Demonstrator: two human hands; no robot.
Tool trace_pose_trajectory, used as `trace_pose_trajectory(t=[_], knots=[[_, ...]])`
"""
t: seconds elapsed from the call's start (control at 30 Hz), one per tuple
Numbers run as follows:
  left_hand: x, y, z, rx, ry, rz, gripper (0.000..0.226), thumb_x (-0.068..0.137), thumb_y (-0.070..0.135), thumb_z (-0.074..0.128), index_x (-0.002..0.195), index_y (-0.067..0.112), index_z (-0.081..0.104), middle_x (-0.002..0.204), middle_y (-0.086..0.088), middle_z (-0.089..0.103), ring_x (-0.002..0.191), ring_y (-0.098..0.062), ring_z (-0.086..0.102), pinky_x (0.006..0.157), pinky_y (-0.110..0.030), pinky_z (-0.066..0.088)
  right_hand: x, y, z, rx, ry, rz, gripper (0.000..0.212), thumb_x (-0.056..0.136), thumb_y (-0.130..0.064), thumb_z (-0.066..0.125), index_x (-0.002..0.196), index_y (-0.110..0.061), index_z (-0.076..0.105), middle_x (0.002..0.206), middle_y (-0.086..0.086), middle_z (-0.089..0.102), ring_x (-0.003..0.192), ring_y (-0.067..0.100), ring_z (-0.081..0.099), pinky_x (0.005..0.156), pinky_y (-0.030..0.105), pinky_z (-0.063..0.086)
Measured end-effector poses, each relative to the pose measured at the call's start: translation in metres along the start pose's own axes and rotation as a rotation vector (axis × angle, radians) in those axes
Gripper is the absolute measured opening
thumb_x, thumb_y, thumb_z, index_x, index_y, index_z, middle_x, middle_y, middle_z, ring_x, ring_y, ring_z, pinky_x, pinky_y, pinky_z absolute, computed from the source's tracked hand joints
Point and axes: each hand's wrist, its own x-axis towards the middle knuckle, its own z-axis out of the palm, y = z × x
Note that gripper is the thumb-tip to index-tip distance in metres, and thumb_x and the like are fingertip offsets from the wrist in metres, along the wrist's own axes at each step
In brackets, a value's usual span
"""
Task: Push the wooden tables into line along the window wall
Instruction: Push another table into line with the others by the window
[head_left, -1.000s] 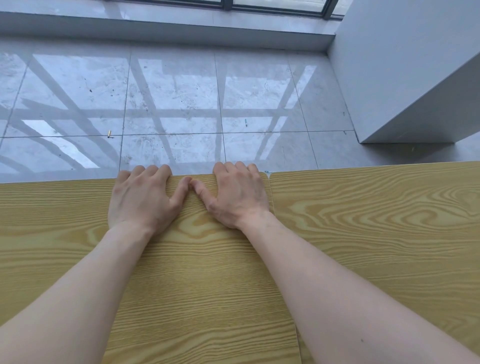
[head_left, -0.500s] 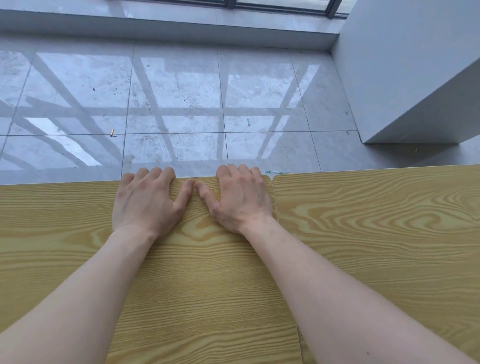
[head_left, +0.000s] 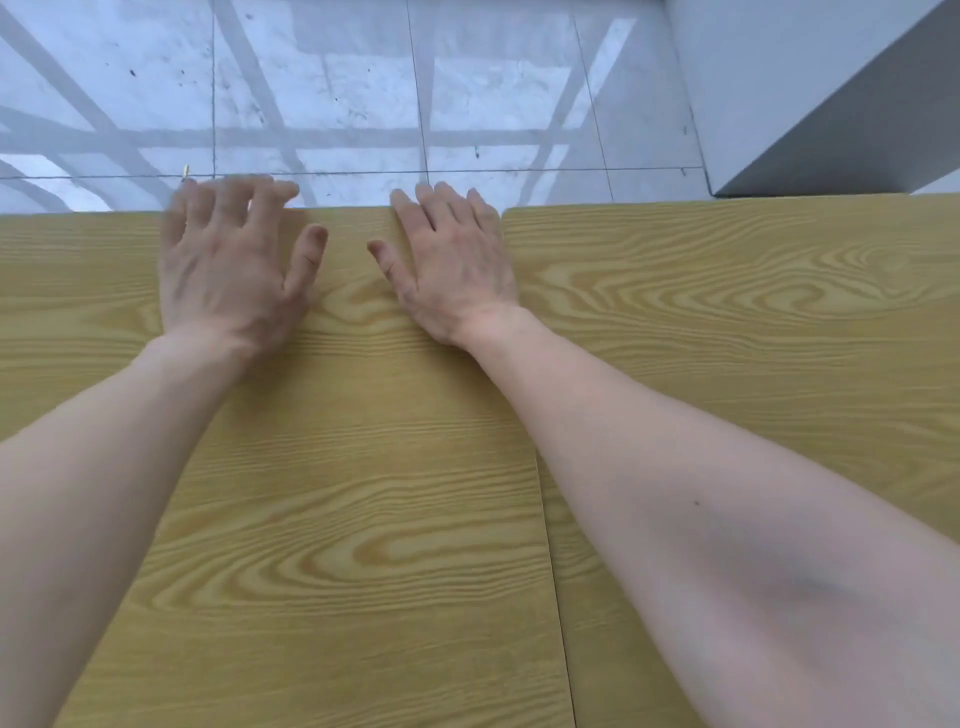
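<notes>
Two wooden tables stand side by side below me, their far edges almost level. The left table (head_left: 363, 467) fills the middle and left of the view. The right table (head_left: 727, 322) meets it along a narrow seam. My left hand (head_left: 228, 270) is blurred and raised slightly, fingers spread above the left table's far edge. My right hand (head_left: 452, 265) lies flat on the same table beside the seam, fingertips over the far edge. Neither hand holds anything.
Beyond the tables lies a glossy grey tiled floor (head_left: 363, 104) with window reflections. A grey pillar or wall block (head_left: 810, 88) stands at the upper right, close to the right table's far edge. A small yellowish scrap (head_left: 184, 169) lies on the floor.
The tables have moved forward toward the window wall and pillar. My hands have drawn apart, and the left hand has lifted with its fingers spreading. The view tilted downward.
</notes>
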Motion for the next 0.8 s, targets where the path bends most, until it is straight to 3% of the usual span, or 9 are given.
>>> trace_pose_trajectory(t=[0.17,0.4,0.8], knots=[[-0.065,0.016,-0.012,-0.042,-0.001,0.044,0.055,0.102,0.054,0.040,0.146,0.022,0.045,0.155,-0.008,0.043,0.145,-0.040,0.031,0.119,-0.058,0.019,-0.067,0.001,-0.011,0.043,0.082,0.041,0.067,0.105,-0.056,0.031,0.158,-0.015,0.035,0.166,0.012,0.032,0.156,0.027,0.020,0.128,0.044,0.009],[-0.176,0.026,-0.018,-0.071,0.003,0.162,0.062,0.098,0.057,0.037,0.147,0.020,0.045,0.154,-0.010,0.045,0.144,-0.035,0.034,0.127,-0.050,0.008,-0.190,-0.010,-0.012,0.049,0.145,0.127,0.065,0.105,-0.054,0.035,0.155,-0.013,0.039,0.163,0.014,0.037,0.154,0.028,0.026,0.127,0.042,0.013],[-0.393,0.016,-0.012,-0.091,-0.002,0.169,0.066,0.098,0.060,0.038,0.153,0.024,0.043,0.162,-0.003,0.039,0.154,-0.027,0.027,0.128,-0.049,0.006,-0.410,-0.108,0.043,0.089,0.133,0.161,0.069,0.104,-0.059,0.030,0.155,-0.014,0.040,0.166,0.013,0.031,0.157,0.026,0.020,0.128,0.045,0.014]])
